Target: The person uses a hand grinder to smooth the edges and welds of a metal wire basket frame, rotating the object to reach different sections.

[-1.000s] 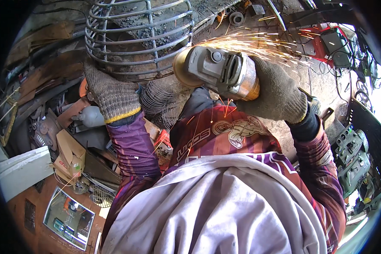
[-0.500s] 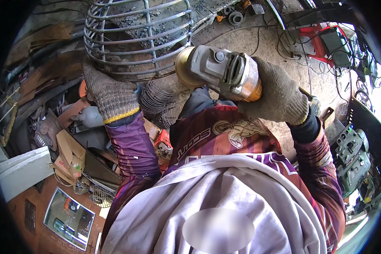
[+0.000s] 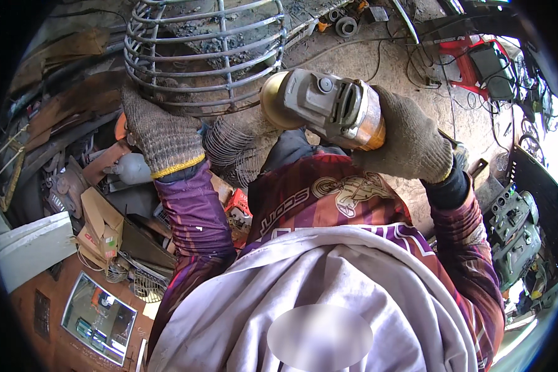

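A round cage of bent metal bars [image 3: 226, 62] stands at the upper left, its ribs crossed by upright rods. My left hand [image 3: 164, 133], in a grey-brown knitted glove with a yellow cuff edge, is closed at the cage's lower left; its fingers reach behind the bars and are partly hidden. My right hand [image 3: 409, 133], gloved alike, wraps round the body of an angle grinder [image 3: 328, 105] with a grey head and orange-yellow housing. The grinder's round disc [image 3: 273, 100] points left, close to the cage's lower right edge; whether they touch, I cannot tell.
Stacked wire rings [image 3: 226, 142] lie below the cage. Scrap metal and a cardboard box [image 3: 99, 229] crowd the left. A red plastic stool [image 3: 459, 65] with a dark box and loose cables stands at the upper right. A grey engine-like casting [image 3: 514, 235] sits at the right.
The grinder and my right hand have shifted slightly right. The cage has also moved a little to the right in view. Both hands keep their hold.
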The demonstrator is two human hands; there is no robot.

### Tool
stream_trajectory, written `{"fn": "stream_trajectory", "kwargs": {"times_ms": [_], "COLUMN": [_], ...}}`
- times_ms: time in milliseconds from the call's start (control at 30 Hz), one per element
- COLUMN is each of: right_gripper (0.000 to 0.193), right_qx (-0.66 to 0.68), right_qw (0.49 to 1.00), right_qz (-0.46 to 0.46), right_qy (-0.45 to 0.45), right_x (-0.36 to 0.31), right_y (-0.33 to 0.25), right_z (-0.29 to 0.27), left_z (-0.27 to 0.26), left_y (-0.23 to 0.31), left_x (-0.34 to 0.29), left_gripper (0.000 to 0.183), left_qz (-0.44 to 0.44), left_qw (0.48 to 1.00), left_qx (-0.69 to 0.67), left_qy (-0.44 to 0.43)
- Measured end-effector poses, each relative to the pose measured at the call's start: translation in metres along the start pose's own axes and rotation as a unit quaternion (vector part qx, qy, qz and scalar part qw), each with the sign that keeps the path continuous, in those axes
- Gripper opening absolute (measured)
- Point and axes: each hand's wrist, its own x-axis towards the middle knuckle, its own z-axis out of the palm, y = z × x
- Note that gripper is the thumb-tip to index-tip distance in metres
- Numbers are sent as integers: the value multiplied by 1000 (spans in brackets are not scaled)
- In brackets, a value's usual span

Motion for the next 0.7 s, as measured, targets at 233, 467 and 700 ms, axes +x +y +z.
{"fn": "stream_trajectory", "kwargs": {"times_ms": [233, 467, 700], "right_gripper": [74, 75, 73], "right_qx": [-23, 3, 8], "right_qw": [1000, 999, 999], "right_qz": [9, -41, 1], "right_qy": [5, 3, -42], "right_x": [2, 8, 6], "right_y": [-2, -1, 2], "right_z": [-2, -5, -8], "left_z": [-4, -5, -3], "left_y": [1, 2, 2], "left_x": [3, -1, 2], "left_gripper": [50, 49, 51], "left_qz": [9, 17, 7], "left_qw": [1000, 999, 998], "left_qx": [-10, 8, 4], "left_qy": [-22, -30, -60]}}
